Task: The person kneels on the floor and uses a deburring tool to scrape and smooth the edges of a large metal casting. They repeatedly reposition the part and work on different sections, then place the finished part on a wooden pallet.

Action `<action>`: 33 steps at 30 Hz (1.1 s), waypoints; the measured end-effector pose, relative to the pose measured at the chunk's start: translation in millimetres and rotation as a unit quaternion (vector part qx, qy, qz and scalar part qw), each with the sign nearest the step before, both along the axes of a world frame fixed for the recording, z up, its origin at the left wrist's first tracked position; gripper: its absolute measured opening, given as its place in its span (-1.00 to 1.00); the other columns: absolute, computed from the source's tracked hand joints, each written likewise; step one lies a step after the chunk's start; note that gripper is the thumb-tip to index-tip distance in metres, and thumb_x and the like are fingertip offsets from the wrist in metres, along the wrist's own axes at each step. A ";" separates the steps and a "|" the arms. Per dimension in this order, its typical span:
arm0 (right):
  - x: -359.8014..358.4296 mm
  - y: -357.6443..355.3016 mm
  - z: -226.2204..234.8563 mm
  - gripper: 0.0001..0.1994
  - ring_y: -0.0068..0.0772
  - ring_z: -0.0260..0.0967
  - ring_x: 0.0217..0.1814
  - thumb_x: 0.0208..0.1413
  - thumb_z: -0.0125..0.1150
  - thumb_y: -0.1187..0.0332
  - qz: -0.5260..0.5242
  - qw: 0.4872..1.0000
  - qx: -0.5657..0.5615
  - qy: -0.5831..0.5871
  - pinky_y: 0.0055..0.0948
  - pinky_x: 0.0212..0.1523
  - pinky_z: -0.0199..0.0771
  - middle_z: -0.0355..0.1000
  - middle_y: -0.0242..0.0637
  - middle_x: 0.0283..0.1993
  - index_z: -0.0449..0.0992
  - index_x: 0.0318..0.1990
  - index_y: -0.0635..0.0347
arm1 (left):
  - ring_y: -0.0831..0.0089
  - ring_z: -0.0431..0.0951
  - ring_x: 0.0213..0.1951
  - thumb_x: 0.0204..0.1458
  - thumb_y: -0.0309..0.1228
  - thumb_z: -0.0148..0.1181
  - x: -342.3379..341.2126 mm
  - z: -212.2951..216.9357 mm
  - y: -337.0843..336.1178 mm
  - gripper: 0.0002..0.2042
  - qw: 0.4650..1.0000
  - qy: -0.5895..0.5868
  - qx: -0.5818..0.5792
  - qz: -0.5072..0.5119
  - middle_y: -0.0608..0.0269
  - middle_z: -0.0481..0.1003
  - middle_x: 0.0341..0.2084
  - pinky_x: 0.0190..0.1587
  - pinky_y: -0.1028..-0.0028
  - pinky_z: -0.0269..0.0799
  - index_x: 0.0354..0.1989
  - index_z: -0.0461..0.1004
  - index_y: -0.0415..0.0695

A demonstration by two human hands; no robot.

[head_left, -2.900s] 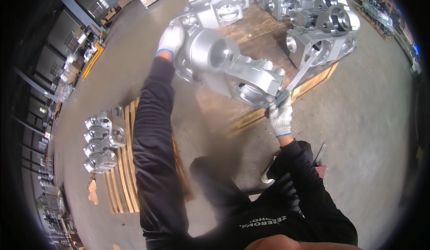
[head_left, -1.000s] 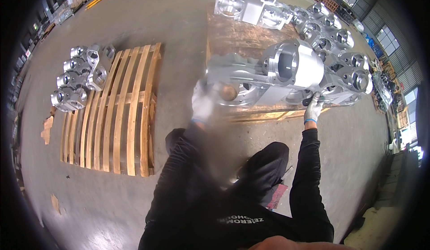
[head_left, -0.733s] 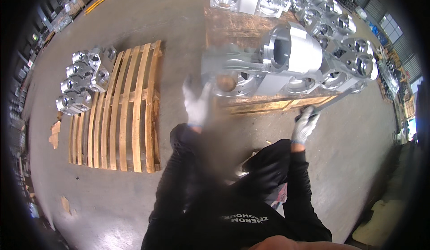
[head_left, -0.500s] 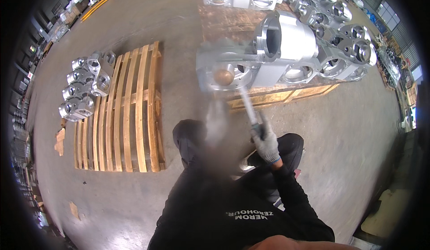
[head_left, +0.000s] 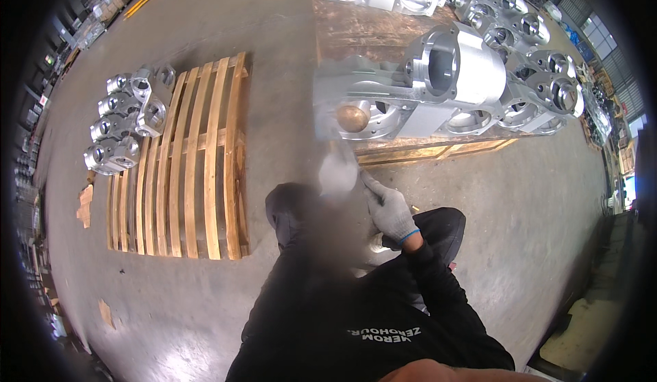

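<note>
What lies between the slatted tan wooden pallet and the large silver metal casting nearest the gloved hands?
A strip of grey floor lies between the pallet and the casting, visible in the head view.

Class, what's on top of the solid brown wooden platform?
Hollow silver metal castings line the platform at its near edge, right side and far end; bare surface shows between. The surface beneath them is mostly hidden.

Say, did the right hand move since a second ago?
Yes: the right hand went left along the wooden platform, from its right part toward its left.
</note>
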State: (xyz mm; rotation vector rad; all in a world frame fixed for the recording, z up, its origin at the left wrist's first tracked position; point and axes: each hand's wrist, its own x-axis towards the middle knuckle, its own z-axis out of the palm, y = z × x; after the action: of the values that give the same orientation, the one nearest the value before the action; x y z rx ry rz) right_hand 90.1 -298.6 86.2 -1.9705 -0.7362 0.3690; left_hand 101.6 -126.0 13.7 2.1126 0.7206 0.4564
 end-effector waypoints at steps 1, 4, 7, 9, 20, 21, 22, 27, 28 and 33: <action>1.2 0.2 -3.1 -0.59 -0.62 0.36 -0.44 0.47 0.09 0.33 -0.008 0.992 -0.006 -0.124 -0.49 -0.32 0.50 0.49 -0.44 -0.39 0.46 0.42 -0.02 | -0.31 0.54 -0.13 0.32 -0.35 0.00 2.3 -1.8 0.1 -0.77 1.000 0.009 -0.021 -0.011 -0.22 0.60 -0.20 -0.08 -0.11 0.44 -0.06 0.49 -0.26; 3.4 -7.8 2.1 -0.59 -0.39 0.44 -0.35 0.43 0.10 0.35 0.025 0.991 0.011 -0.133 -0.40 -0.28 0.52 0.54 -0.27 -0.32 0.48 0.39 -0.01 | -0.33 0.55 -0.14 0.36 -0.25 -0.05 4.6 -1.7 3.1 -0.69 0.998 -0.036 -0.053 -0.028 -0.26 0.59 -0.22 -0.07 -0.13 0.43 -0.08 0.50 -0.26; 6.4 -12.0 15.6 -0.58 0.00 0.59 -0.21 0.37 0.12 0.39 0.091 0.993 0.058 0.048 -0.23 -0.17 0.58 0.62 -0.01 -0.22 0.49 0.36 0.04 | -0.33 0.60 -0.13 0.43 -0.03 -0.15 1.0 6.7 9.9 -0.49 0.997 -0.023 -0.070 -0.025 -0.35 0.61 -0.24 -0.06 -0.13 0.47 -0.07 0.54 -0.29; 9.5 -10.6 20.8 -0.56 0.12 0.64 -0.15 0.35 0.13 0.41 0.087 0.988 0.059 0.115 -0.17 -0.13 0.60 0.65 0.07 -0.18 0.48 0.36 0.07 | -0.33 0.60 -0.10 0.41 -0.05 -0.12 0.2 12.4 12.7 -0.50 0.999 -0.034 -0.014 -0.026 -0.37 0.60 -0.23 -0.05 -0.13 0.46 -0.10 0.55 -0.31; -19.0 -38.7 42.4 -0.52 -0.51 0.51 -0.33 0.41 0.03 0.43 -0.079 0.977 0.078 0.184 -0.47 -0.22 0.59 0.57 -0.29 0.00 0.33 0.46 0.19 | -0.21 0.60 -0.14 0.42 -0.23 -0.04 44.3 -8.3 -37.8 -0.60 0.990 -0.096 -0.028 -0.098 -0.29 0.55 -0.20 0.02 0.01 0.48 0.21 0.43 -0.32; -24.1 -45.0 46.5 -0.51 -0.53 0.50 -0.32 0.41 0.02 0.43 -0.093 0.962 0.113 0.233 -0.49 -0.22 0.59 0.56 -0.29 0.03 0.32 0.46 0.19 | -0.12 0.62 -0.21 0.46 -0.11 -0.11 45.3 -10.5 -47.8 -0.55 0.983 -0.080 -0.149 -0.077 -0.19 0.58 -0.27 -0.06 0.07 0.50 0.10 0.50 -0.28; -26.7 -48.5 49.2 -0.51 -0.56 0.50 -0.30 0.41 0.02 0.44 -0.099 0.949 0.153 0.259 -0.52 -0.23 0.58 0.56 -0.30 0.03 0.31 0.47 0.19 | -0.02 0.64 -0.28 0.49 0.01 -0.19 48.5 -11.6 -60.2 -0.46 0.961 -0.066 -0.264 -0.040 -0.08 0.61 -0.34 -0.15 0.12 0.53 -0.01 0.57 -0.24; -19.3 -53.9 49.2 -0.49 -0.69 0.40 -0.29 0.43 -0.02 0.43 -0.091 0.970 0.058 0.217 -0.61 -0.26 0.49 0.56 -0.31 0.03 0.28 0.51 0.14 | 0.37 0.58 -0.51 0.50 0.03 -0.20 38.2 -27.9 -77.2 -0.47 0.901 -0.189 -0.389 -0.024 0.26 0.58 -0.48 -0.45 0.33 0.48 -0.15 0.59 -0.15; -16.7 -53.2 47.2 -0.48 -0.68 0.41 -0.29 0.42 -0.02 0.44 -0.069 0.972 0.024 0.225 -0.61 -0.26 0.49 0.56 -0.30 0.02 0.27 0.51 0.13 | 0.39 0.56 -0.46 0.49 -0.01 -0.18 35.1 -34.0 -72.8 -0.52 0.855 -0.239 -0.458 -0.048 0.26 0.56 -0.42 -0.40 0.34 0.46 -0.10 0.55 -0.16; -8.4 -48.2 46.3 -0.43 -0.57 0.46 -0.24 0.36 -0.03 0.49 -0.031 0.987 0.029 0.158 -0.54 -0.19 0.51 0.58 -0.24 -0.01 0.25 0.53 0.12 | 0.29 0.46 0.15 0.43 -0.28 -0.03 34.1 -60.1 -49.7 -0.56 0.644 -0.357 -0.650 -0.187 0.04 0.42 0.16 0.22 0.27 0.41 0.36 0.24 -0.29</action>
State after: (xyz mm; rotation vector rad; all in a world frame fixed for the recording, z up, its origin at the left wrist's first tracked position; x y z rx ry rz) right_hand 81.7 -346.7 132.5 -1.8196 -0.4755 0.5994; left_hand 135.7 -175.8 -46.4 0.5269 -0.0063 0.3105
